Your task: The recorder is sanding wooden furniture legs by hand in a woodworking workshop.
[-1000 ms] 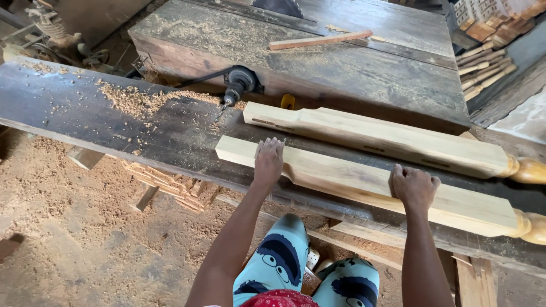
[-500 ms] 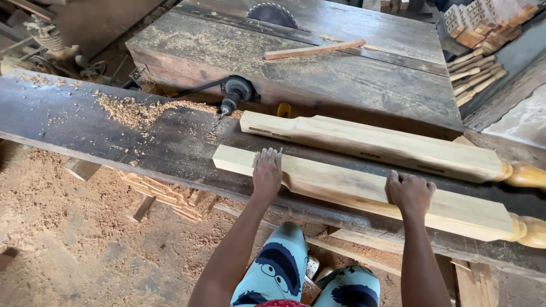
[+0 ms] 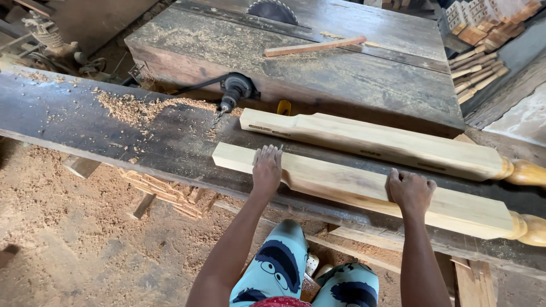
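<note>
Hardly anything has been altered over the last second: the near table leg (image 3: 364, 190), a pale squared length of wood with a turned, darker end at the right, is found lying almost exactly where it lay, its left end just short of the drill bit (image 3: 219, 116) that projects from the black chuck (image 3: 234, 91). A slight drift of the whole view is noticed, but the leg's place on the dark table (image 3: 114, 131) relative to the second leg (image 3: 375, 142) behind it is unchanged; the two lie side by side, near but apart.

The left hand (image 3: 267, 167) is laid flat and open on the leg's top face near its left end, fingers stretched forward. The right hand (image 3: 410, 192) is curled closed over the leg's middle, gripping its far edge. Both hands have been kept in the same holds throughout.

From this stillness it is judged that the piece is being steadied and lined up with the bit rather than fed. Sawdust (image 3: 136, 105) is heaped left of the chuck, and a circular saw blade (image 3: 272, 10) and a thin wooden strip (image 3: 315, 46) are seen on the bench (image 3: 341, 74) beyond.
</note>
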